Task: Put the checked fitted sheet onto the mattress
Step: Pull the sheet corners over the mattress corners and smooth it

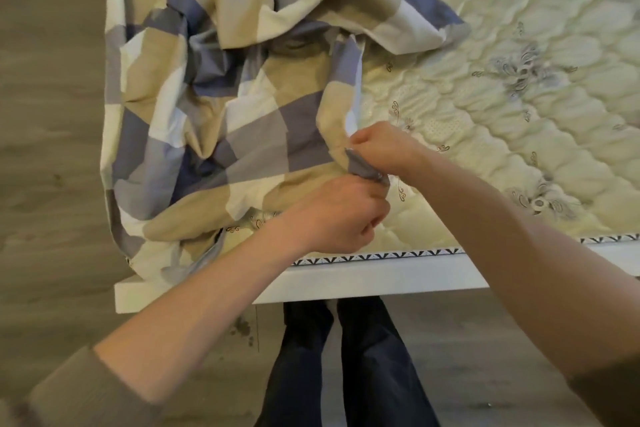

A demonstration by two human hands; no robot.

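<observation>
Both hands, left [337,215] and right [379,149], clench the bunched sheet [214,87] edge; pulling unevenly could drag it off the mattress [502,97].

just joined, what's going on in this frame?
A person stands at the near edge of a bed. Both hands, left and right, grip a bunched edge of the checked sheet. The sheet lies crumpled over the left part of the mattress and hangs over its left side. The right part of the quilted top is bare, so the sheet is not yet fitted.
</observation>
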